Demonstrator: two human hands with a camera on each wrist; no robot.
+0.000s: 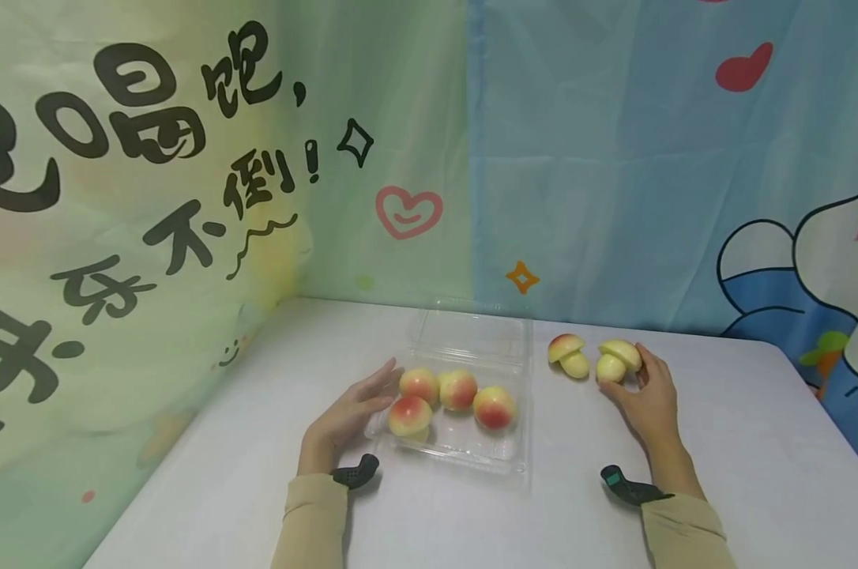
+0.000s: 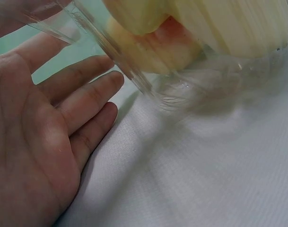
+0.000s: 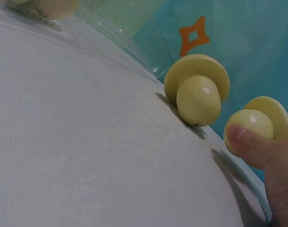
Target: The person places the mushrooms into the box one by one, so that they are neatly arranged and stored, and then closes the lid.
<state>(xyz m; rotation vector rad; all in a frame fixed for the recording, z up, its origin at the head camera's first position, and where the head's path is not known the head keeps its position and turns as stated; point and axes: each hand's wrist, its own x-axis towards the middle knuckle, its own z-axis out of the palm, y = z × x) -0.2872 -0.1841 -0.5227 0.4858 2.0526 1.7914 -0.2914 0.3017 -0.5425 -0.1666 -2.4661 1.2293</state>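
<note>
My right hand (image 1: 645, 399) pinches a yellow toy mushroom (image 1: 617, 359) between thumb and fingers; in the right wrist view the thumb presses on its rounded stem and a shadow lies beneath it. Just left of it, another toy mushroom (image 3: 199, 92) lies on its side, its cap red and yellow in the head view. My left hand (image 1: 351, 415) rests at the left side of a clear plastic box (image 1: 472, 458), its fingers (image 2: 89, 101) nearly straight against the wall. Inside the box sit several mushrooms with red-topped caps (image 1: 495, 408).
The box's clear lid (image 1: 472, 336) stands open towards the back. Under everything is a white tablecloth (image 1: 543, 514). A printed curtain (image 1: 578, 158) hangs behind the table and along its left side.
</note>
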